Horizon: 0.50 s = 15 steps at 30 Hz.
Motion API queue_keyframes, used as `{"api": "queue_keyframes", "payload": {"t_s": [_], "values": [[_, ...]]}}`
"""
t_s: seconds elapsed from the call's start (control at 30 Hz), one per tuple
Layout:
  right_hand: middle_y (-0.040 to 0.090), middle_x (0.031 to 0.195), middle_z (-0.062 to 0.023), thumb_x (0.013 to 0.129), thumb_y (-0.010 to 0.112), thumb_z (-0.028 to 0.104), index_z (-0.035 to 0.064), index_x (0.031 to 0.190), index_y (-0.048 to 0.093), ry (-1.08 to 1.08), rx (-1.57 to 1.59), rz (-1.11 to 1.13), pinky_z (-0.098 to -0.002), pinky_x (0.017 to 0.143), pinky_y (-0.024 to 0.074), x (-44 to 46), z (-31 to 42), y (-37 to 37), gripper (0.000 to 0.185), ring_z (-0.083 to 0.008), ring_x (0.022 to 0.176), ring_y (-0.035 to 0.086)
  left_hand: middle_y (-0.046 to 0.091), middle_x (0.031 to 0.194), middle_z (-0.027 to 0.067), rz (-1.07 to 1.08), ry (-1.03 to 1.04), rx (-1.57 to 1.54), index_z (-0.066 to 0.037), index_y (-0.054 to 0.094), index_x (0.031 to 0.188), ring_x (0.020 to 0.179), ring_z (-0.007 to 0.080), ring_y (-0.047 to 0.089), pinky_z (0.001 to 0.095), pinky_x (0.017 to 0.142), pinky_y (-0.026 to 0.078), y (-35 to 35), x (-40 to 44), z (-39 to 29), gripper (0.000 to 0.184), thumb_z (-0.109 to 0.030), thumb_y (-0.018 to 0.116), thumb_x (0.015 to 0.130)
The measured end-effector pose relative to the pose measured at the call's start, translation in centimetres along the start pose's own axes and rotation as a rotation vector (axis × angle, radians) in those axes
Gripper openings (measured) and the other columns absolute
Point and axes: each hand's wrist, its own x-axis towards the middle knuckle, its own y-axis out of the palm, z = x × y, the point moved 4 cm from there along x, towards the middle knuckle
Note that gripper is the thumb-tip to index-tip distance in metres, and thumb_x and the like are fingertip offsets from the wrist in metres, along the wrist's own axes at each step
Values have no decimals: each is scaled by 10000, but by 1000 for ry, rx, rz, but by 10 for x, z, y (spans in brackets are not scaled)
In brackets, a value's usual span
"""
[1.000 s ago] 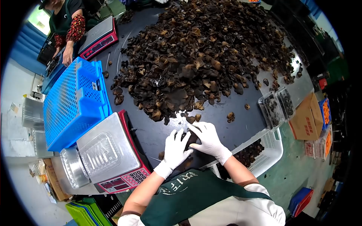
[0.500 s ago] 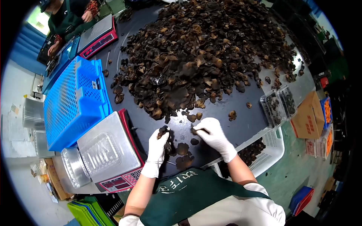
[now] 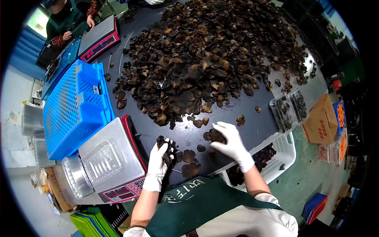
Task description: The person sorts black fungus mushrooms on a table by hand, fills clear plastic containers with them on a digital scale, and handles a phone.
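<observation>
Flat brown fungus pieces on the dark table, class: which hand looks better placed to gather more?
Probably the white-gloved right hand, spread open beside pieces; the white-gloved left hand holds a dark clump.

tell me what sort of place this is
Probably a food sorting and packing room: a large heap of dark, fungus-like pieces, a weighing scale with a clear plastic tray on it.
</observation>
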Motion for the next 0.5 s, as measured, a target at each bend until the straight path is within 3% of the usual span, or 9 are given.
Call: {"api": "queue_keyframes", "payload": {"t_s": [0.13, 0.17, 0.2, 0.3, 0.33, 0.4, 0.47, 0.5], "values": [[544, 1168, -81, 665, 763, 284, 163, 1214, 583, -200, -270, 90, -408, 936, 362, -11, 32, 48, 590, -277, 1116, 475, 597, 1045, 31, -37, 36, -11, -81, 533, 1129, 778, 114, 552, 246, 588, 475, -5, -12, -12, 230, -152, 584, 916], [579, 1051, -47, 683, 744, 268, 146, 1085, 632, -267, -246, 1, -381, 855, 410, -14, 30, 54, 435, -252, 1006, 529, 598, 1049, 28, -48, 37, -16, -83, 534, 1130, 784, 115, 550, 244, 587, 471, -5, -16, -16, 231, -155, 585, 916], [579, 1051, -47, 683, 744, 268, 146, 1085, 632, -271, -243, 2, -381, 855, 410, -14, 23, 60, 435, -252, 1006, 529, 598, 1049, 28, -51, 40, -18, -83, 534, 1130, 784, 115, 550, 244, 587, 471, -5, -20, -19, 231, -155, 585, 916], [631, 792, -15, 689, 738, 167, 126, 826, 650, -297, -201, -58, -325, 650, 471, -4, 13, 57, 167, -227, 731, 604, 601, 1070, 37, -58, 48, -52, -83, 536, 1120, 786, 124, 550, 248, 575, 454, -7, -37, -27, 222, -155, 586, 916], [628, 774, -38, 710, 732, 130, 108, 827, 657, -249, -87, -102, -331, 619, 487, 3, 13, 53, 140, -239, 710, 611, 595, 1106, 100, -65, 75, -96, -77, 529, 1113, 797, 170, 563, 246, 553, 459, -8, -46, -31, 206, -149, 579, 927], [623, 744, -53, 728, 726, 107, 95, 838, 660, -144, 111, -59, -332, 606, 502, 8, 11, 52, 129, -246, 700, 620, 585, 1123, 116, 4, 192, -81, -63, 535, 1109, 783, 165, 544, 238, 546, 440, -10, -68, -47, 204, -135, 580, 922], [626, 775, -62, 733, 727, 99, 95, 858, 664, -98, 195, -5, -328, 615, 511, 8, 26, 55, 140, -249, 729, 629, 593, 1009, 102, -136, 348, 18, -42, 541, 1083, 732, 137, 553, 216, 483, 419, -11, -95, -77, 225, -130, 624, 893], [612, 782, -55, 732, 727, 121, 107, 862, 652, -195, 240, 49, -332, 613, 504, 9, 46, 62, 150, -247, 723, 619, 595, 973, 95, -292, 495, 45, -35, 536, 1104, 719, 117, 552, 186, 476, 423, -36, -118, -107, 242, -118, 622, 893]]}}
